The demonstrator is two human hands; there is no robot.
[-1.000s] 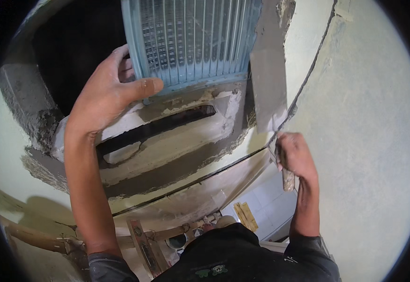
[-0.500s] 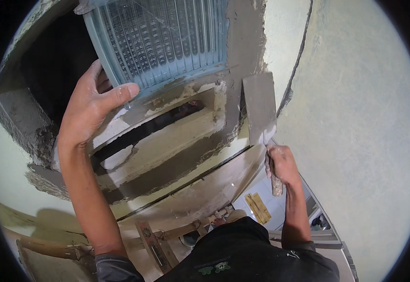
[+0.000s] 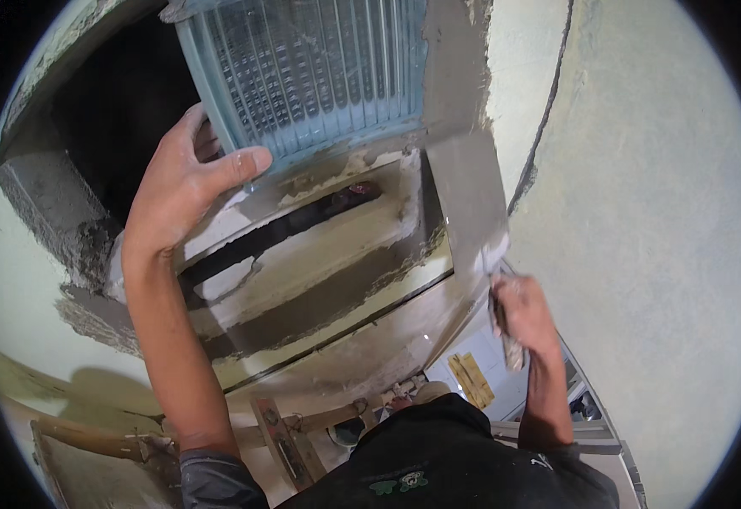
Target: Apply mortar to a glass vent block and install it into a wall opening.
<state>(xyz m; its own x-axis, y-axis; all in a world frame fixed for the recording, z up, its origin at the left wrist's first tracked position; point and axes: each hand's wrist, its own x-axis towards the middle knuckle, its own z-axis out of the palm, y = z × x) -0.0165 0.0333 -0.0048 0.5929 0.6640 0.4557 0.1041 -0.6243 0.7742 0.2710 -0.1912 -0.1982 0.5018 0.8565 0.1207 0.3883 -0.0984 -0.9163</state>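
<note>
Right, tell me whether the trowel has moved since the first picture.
Yes, the trowel has moved downward, judged against the dark slot beneath the glass block.

Indoor masonry site: broken wall edge [image 3: 56, 216], grey mortar [image 3: 457, 72], ribbed glass block [image 3: 324, 81], trowel [image 3: 470, 199]; likely a spirit level [image 3: 278, 437] low down, small in view.

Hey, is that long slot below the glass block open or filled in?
Open: the slot shows dark along most of its length, below the glass block the left hand holds.
</note>
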